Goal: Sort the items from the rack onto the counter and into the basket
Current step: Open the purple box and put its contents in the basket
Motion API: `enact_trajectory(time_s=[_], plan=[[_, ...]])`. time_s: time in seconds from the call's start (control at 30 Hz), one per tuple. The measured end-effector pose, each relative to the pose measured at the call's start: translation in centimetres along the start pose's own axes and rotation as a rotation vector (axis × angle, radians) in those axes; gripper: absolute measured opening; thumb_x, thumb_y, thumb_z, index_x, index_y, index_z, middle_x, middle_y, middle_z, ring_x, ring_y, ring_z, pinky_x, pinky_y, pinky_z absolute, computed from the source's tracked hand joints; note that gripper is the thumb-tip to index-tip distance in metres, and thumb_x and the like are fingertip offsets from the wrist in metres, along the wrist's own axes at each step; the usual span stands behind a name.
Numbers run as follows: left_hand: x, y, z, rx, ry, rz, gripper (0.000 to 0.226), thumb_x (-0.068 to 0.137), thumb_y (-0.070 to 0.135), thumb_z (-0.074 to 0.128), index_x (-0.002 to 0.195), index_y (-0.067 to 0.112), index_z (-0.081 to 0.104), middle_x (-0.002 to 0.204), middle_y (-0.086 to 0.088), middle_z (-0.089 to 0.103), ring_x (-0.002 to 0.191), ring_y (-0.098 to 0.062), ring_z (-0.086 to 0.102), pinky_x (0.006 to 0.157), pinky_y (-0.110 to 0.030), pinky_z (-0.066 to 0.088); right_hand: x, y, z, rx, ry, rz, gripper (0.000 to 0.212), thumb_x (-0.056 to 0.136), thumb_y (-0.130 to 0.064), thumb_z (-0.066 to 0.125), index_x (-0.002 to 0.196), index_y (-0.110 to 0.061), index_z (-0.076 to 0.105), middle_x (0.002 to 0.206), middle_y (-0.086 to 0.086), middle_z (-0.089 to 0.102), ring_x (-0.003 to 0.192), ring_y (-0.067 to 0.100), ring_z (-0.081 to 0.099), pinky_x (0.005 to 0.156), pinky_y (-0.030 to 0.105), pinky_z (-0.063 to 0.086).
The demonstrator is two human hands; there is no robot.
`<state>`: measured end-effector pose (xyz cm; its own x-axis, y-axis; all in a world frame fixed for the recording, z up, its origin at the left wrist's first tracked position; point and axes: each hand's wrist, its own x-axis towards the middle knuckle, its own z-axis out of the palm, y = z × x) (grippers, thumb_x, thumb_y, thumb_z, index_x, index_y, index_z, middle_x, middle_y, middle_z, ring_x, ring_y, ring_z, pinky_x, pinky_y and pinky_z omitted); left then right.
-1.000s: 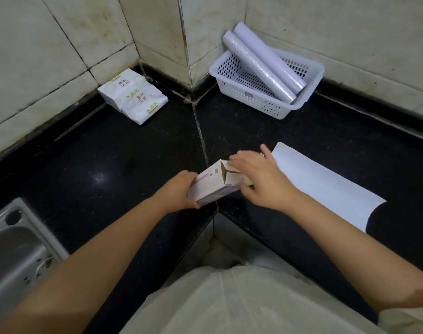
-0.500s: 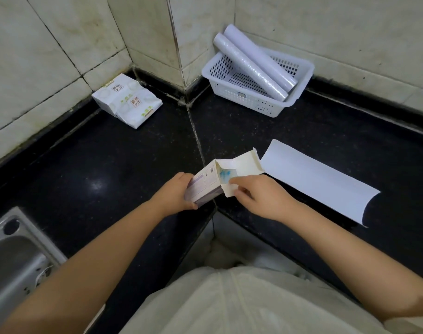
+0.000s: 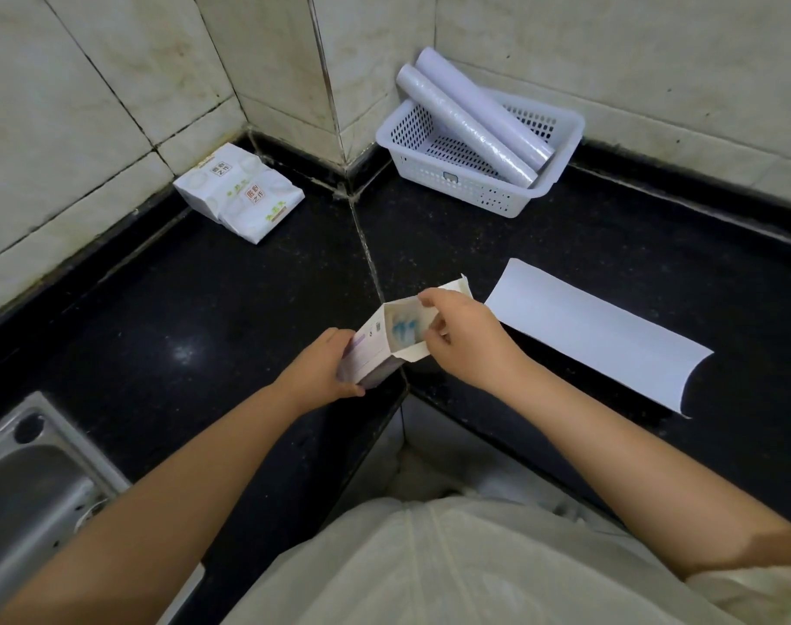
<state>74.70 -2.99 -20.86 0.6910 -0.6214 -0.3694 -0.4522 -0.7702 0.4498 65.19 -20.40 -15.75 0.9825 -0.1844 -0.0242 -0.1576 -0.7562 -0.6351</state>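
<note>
The contents of the small white cardboard box with a purple side (image 3: 375, 349) are only partly seen: blue-and-white shapes show through its opened end, and what they are cannot be told. The fingers of the left hand (image 3: 326, 369) are largely hidden behind the box, though the box's near end is plainly gripped by it. The opened flap is pinched by the curled fingers of the right hand (image 3: 459, 338). The box is held just above the inner corner of the black stone counter (image 3: 181, 318), over the seam where the two runs meet.

The steel sink (image 3: 28, 484) is cut off by the lower left edge of the frame. The print on the two white tissue packs (image 3: 240, 191) is too small to be read; they are laid against the tiled wall (image 3: 69, 128), well apart from the box.

One white perforated plastic basket (image 3: 488, 160) is set in the far corner, and two pale rolls (image 3: 474, 115) are laid slantwise in it, their ends jutting over its rim. One curved white paper sheet (image 3: 596, 336) is laid on the right run, just beside the right hand. Bare counter is seen between sheet and basket, and between box and tissue packs.
</note>
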Motion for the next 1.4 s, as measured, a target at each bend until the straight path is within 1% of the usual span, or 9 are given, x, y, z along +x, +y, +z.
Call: enact_trajectory(time_s=[0.1, 0.23, 0.4, 0.5, 0.63, 0.93, 1.07, 1.27, 1.4], plan=[[-0.1, -0.2, -0.1, -0.001, -0.01, -0.003, 0.075, 0.072, 0.023, 0.078, 0.135, 0.014, 0.038, 0.135, -0.004, 0.043, 0.118, -0.018, 0.047, 0.093, -0.028, 0.044, 0.4, -0.1, 0.6, 0.02, 0.05, -0.015, 0.037, 0.086, 0.0, 0.046, 0.122, -0.004, 0.05, 0.121, 0.012, 0.057, 0.102, 0.02, 0.055, 0.074, 0.008, 0.031], [-0.1, -0.1, -0.1, -0.007, -0.02, 0.0, 0.075, 0.073, 0.023, 0.077, 0.136, 0.015, 0.038, 0.136, -0.004, 0.041, 0.12, -0.017, 0.047, 0.095, -0.029, 0.045, 1.4, -0.6, 0.9, -0.099, -0.075, -0.054, 0.047, 0.081, 0.006, 0.046, 0.127, -0.006, 0.049, 0.14, 0.006, 0.043, 0.123, 0.022, 0.041, 0.101, 0.028, 0.037], [-0.2, -0.3, -0.1, -0.042, -0.018, -0.015, 0.074, 0.072, 0.022, 0.078, 0.134, 0.014, 0.039, 0.136, -0.004, 0.042, 0.121, -0.018, 0.046, 0.097, -0.031, 0.046, 2.0, -0.1, -0.4, -0.195, -0.192, -0.133, 0.05, 0.083, 0.002, 0.046, 0.13, -0.014, 0.049, 0.142, 0.002, 0.041, 0.124, 0.022, 0.037, 0.103, 0.033, 0.038], [0.0, -0.4, 0.0, -0.027, -0.021, 0.005, 0.072, 0.072, 0.022, 0.077, 0.133, 0.016, 0.04, 0.134, -0.002, 0.042, 0.117, -0.017, 0.048, 0.093, -0.027, 0.045, 2.3, 0.4, -1.6, -0.343, -0.244, -0.303, 0.046, 0.084, -0.013, 0.055, 0.129, -0.02, 0.051, 0.123, 0.006, 0.052, 0.111, 0.023, 0.046, 0.088, 0.038, 0.046], [0.3, -0.2, 0.1, 0.034, -0.036, 0.051, 0.07, 0.073, 0.022, 0.077, 0.132, 0.018, 0.04, 0.133, 0.0, 0.043, 0.116, -0.014, 0.048, 0.09, -0.023, 0.043, 2.5, -0.4, -2.3, -0.52, -0.438, -0.361, 0.049, 0.08, -0.021, 0.059, 0.128, -0.028, 0.049, 0.109, 0.005, 0.062, 0.097, 0.026, 0.059, 0.073, 0.036, 0.048], [1.0, 0.2, 0.0, 0.078, -0.076, 0.127, 0.07, 0.073, 0.017, 0.077, 0.132, 0.015, 0.04, 0.131, -0.002, 0.043, 0.115, -0.014, 0.048, 0.089, -0.019, 0.037, 2.8, -1.2, -2.2, -0.911, -0.524, -0.467, 0.043, 0.079, -0.036, 0.064, 0.117, -0.018, 0.054, 0.099, 0.007, 0.066, 0.086, 0.027, 0.061, 0.045, 0.024, 0.023], [1.2, 0.5, 0.1, 0.083, -0.106, 0.138, 0.071, 0.073, 0.019, 0.076, 0.134, 0.015, 0.04, 0.131, -0.001, 0.043, 0.115, -0.013, 0.046, 0.09, -0.018, 0.036, 2.5, -0.4, -2.0, -0.923, -0.514, -0.464, 0.036, 0.081, -0.034, 0.06, 0.112, -0.016, 0.057, 0.095, 0.008, 0.066, 0.073, 0.024, 0.053, 0.044, 0.023, 0.019], [1.2, 0.6, -0.2, 0.087, -0.116, 0.132, 0.074, 0.073, 0.02, 0.076, 0.136, 0.017, 0.038, 0.133, 0.0, 0.043, 0.118, -0.013, 0.047, 0.094, -0.021, 0.039, 1.8, 1.9, -0.5, -0.895, -0.396, -0.528, 0.028, 0.091, -0.018, 0.039, 0.112, -0.004, 0.05, 0.099, 0.014, 0.064, 0.084, 0.034, 0.062, 0.058, 0.032, 0.034], [1.2, 0.9, 0.0, 0.115, -0.123, 0.133, 0.073, 0.073, 0.021, 0.076, 0.135, 0.017, 0.039, 0.133, -0.001, 0.043, 0.117, -0.014, 0.048, 0.097, -0.024, 0.041, 1.8, 2.1, 0.5, -0.921, -0.433, -0.453, 0.028, 0.091, -0.01, 0.041, 0.117, -0.002, 0.049, 0.101, 0.014, 0.063, 0.083, 0.033, 0.062, 0.053, 0.031, 0.033]])
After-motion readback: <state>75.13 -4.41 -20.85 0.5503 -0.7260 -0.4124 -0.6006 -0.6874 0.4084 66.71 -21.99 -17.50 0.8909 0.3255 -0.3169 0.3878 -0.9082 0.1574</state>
